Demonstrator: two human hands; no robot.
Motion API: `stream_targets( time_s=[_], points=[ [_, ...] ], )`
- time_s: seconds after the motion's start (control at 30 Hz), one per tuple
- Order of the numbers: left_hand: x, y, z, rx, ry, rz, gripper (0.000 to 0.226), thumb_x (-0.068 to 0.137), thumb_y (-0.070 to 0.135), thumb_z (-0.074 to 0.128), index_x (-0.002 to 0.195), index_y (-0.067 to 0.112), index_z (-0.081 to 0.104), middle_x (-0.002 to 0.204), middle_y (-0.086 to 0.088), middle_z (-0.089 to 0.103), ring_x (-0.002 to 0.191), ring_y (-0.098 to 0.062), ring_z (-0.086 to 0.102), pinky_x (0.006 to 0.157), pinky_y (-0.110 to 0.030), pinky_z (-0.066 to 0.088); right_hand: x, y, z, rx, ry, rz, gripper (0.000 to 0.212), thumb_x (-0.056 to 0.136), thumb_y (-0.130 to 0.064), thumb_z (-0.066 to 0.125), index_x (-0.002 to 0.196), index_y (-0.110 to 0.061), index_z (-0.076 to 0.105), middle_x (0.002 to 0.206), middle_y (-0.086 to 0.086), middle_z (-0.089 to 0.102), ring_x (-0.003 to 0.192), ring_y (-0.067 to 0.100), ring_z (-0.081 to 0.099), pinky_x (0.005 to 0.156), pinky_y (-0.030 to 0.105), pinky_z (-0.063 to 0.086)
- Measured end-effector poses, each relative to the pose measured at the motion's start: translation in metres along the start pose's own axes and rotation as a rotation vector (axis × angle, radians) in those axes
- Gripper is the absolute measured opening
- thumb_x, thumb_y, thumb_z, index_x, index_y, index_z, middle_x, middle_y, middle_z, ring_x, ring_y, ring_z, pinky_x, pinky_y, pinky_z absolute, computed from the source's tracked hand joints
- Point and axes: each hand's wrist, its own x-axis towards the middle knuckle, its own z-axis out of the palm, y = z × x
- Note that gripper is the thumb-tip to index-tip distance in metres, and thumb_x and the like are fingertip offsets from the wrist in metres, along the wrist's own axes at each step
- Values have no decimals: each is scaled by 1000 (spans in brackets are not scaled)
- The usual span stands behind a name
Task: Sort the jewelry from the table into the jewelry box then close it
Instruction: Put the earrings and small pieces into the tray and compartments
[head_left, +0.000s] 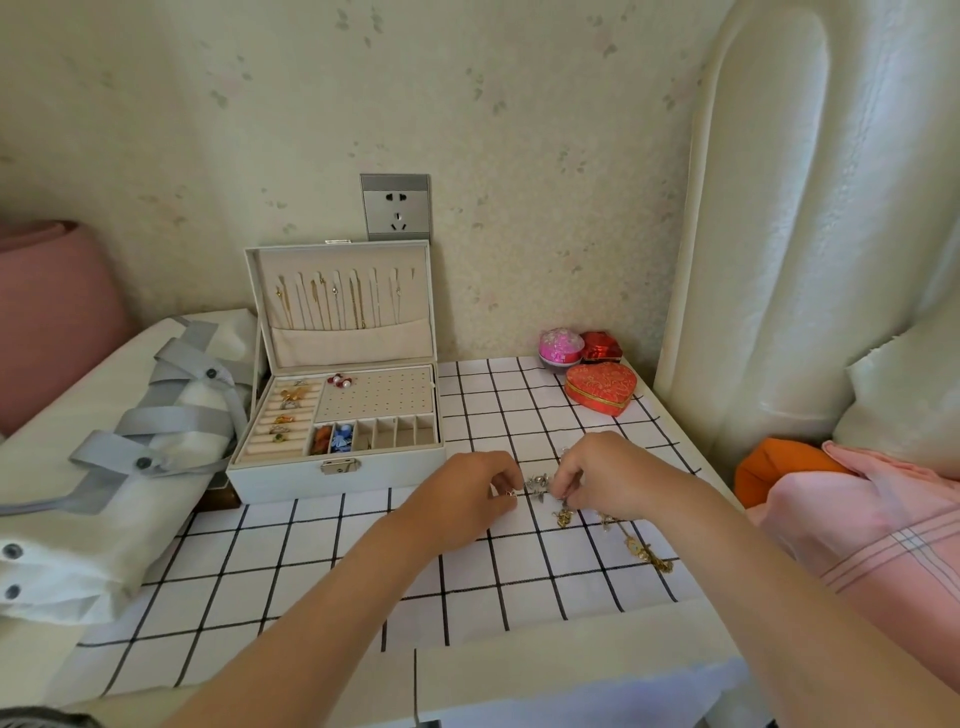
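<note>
A white jewelry box (291, 470) stands open at the table's back left, its lid upright with gold chains hanging inside. Rings fill its left slots, pearl earrings sit on the stud pad, and two front compartments hold orange and blue pieces. Just right of the box, my left hand (467, 493) and my right hand (608, 480) both pinch a small silver piece of jewelry (537, 484) held low over the checked cloth. Several gold pieces (641, 551) lie on the cloth under and to the right of my right hand.
A red heart-shaped box (602, 387), a pink round box (561, 349) and a small red box (601, 347) sit at the back right. A folded white garment with grey straps (130, 447) lies left of the box. Bedding and an orange object (774, 462) crowd the right edge.
</note>
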Motion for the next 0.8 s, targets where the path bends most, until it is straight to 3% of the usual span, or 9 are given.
stream_targets(
  time_s=[0.13, 0.3, 0.47, 0.6, 0.7, 0.8],
  points=[
    [-2, 2, -2, 20, -3, 9, 13, 90, 19, 68, 98, 29, 65, 86, 17, 59, 70, 1, 53, 64, -8, 42, 0, -9, -1, -26, 1, 23, 10, 82, -15, 78, 85, -24, 80, 90, -12, 75, 82, 4, 67, 74, 20, 52],
    [-6, 0, -11, -10, 19, -8, 12, 89, 22, 70, 98, 28, 68, 88, 14, 64, 79, -4, 59, 70, -13, 46, 4, -26, -1, -14, 48, -13, 8, 80, -19, 76, 77, -25, 80, 81, -14, 74, 77, 1, 67, 75, 28, 57],
    [-12, -6, -41, -10, 98, -5, 14, 90, 21, 69, 101, 29, 72, 91, 16, 68, 84, 1, 60, 76, -12, 45, 16, -62, -11, 95, 187, -76, 7, 82, -17, 75, 77, -21, 78, 73, -15, 71, 55, -10, 60, 56, 17, 47],
    [-23, -21, -75, -102, 211, -57, 17, 89, 19, 71, 98, 33, 68, 90, 13, 69, 83, -2, 63, 81, -17, 50, 39, -88, -9, 183, 249, -153, 10, 80, -14, 75, 80, -24, 76, 80, -11, 72, 73, 0, 66, 65, 14, 48],
    [-32, -36, -99, -176, 291, -109, 15, 88, 19, 72, 92, 31, 65, 82, 10, 68, 73, -2, 61, 71, -24, 53, 59, -106, -5, 225, 256, -174, 16, 83, -12, 74, 93, -24, 73, 86, -6, 71, 76, 1, 64, 62, 6, 42],
    [-37, -46, -118, -316, 372, -181, 10, 87, 15, 71, 85, 23, 66, 78, 4, 70, 65, -5, 61, 62, -26, 51, 80, -124, 1, 245, 287, -156, 19, 81, -16, 77, 97, -27, 74, 86, -9, 71, 81, 2, 65, 72, 14, 49]
  ],
)
